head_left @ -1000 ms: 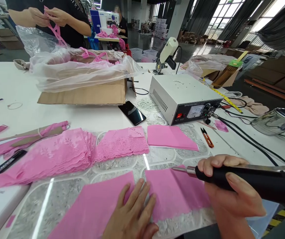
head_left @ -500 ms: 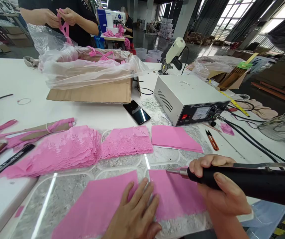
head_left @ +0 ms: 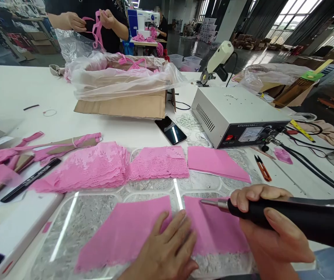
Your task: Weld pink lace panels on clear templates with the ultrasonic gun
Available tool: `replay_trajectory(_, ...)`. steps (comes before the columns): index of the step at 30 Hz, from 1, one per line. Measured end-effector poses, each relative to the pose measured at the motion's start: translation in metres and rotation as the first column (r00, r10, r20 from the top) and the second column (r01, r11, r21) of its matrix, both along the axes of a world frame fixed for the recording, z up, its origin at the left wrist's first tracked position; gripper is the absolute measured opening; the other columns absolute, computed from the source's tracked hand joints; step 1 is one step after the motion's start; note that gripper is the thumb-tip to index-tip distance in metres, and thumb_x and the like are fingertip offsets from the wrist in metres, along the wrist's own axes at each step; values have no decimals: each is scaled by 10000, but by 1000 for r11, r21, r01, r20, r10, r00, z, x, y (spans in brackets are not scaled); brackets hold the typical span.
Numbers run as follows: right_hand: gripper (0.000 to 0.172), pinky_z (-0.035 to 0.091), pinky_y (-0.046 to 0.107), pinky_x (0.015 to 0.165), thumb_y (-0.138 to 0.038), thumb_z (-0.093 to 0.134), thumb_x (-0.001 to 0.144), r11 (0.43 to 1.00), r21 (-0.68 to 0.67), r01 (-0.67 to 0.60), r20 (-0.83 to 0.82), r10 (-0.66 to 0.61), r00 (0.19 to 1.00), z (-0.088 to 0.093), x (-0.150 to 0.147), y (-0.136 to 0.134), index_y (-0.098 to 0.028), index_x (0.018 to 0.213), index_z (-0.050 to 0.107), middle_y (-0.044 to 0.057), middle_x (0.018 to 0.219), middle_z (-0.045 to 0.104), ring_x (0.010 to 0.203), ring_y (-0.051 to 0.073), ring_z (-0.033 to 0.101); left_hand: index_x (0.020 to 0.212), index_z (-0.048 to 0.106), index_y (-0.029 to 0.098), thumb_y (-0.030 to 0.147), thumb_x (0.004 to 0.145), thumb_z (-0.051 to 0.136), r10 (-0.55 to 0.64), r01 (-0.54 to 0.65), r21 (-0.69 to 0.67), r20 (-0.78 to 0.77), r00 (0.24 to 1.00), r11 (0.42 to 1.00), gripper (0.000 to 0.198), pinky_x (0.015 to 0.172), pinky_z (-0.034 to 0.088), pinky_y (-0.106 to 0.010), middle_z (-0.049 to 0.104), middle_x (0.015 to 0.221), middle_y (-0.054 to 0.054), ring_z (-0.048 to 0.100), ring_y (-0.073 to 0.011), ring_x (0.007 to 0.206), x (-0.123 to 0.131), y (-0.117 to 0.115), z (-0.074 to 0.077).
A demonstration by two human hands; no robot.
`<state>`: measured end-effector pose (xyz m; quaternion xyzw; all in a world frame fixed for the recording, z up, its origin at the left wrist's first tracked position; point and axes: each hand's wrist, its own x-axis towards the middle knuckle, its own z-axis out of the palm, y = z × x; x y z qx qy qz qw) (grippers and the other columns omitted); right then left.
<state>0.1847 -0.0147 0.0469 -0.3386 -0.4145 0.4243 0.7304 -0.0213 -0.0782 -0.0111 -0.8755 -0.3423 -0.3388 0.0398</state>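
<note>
Two pink fabric pieces lie flat on the grey marbled board (head_left: 97, 217) in front of me: a left piece (head_left: 123, 229) with a slanted edge and a right piece (head_left: 213, 237). Fingers spread, my left hand (head_left: 167, 249) rests palm down across the gap between them. My right hand (head_left: 274, 229) grips a black corded handpiece (head_left: 295, 217) with a pointed metal tip. That tip is over the upper part of the right piece; whether it touches is unclear. Behind lie a stack of pink lace pieces (head_left: 88, 167), a smaller lace pile (head_left: 159, 163) and plain pink pieces (head_left: 213, 161).
A grey control box (head_left: 242, 109) with cables stands at back right. Near it lie orange thread snips (head_left: 262, 168) and a phone (head_left: 171, 130). A plastic-lined carton (head_left: 120, 107) is behind, where a co-worker's hands (head_left: 93, 21) hold pink straps. A black marker (head_left: 30, 181) lies left.
The view has swung left, so the scene sits further right. The handpiece tip is slightly closer to the right piece's left edge. The co-worker's hands have moved apart.
</note>
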Motion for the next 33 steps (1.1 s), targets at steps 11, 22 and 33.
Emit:
replay_trajectory(11,120,525,295,554,-260,671,799,977,4,-212,-11,212,977,-1,-18,-17,-201,890,620,-21,780,588,565,99,582,995,696,120,336,1018,480,-33,34,0,81,996,999,306,1115,339,-352,743,1051,-42,631,-221,1122,1,-4,-3)
replay_trajectory(22,87,523,305,564,-239,652,815,972,14,-236,6,236,972,-5,-23,-13,-210,886,610,-23,778,581,575,105,578,1039,678,110,347,1005,494,-42,43,-29,53,998,999,302,992,475,-371,731,1053,-97,637,-243,1125,0,-6,-2)
replay_trajectory(33,111,513,312,540,-298,644,819,966,-55,-252,7,252,968,2,-10,-31,-224,890,603,-10,772,556,561,117,558,930,681,122,253,977,554,-101,102,-2,115,988,995,189,956,484,-293,744,914,-55,676,-178,988,-1,-6,5)
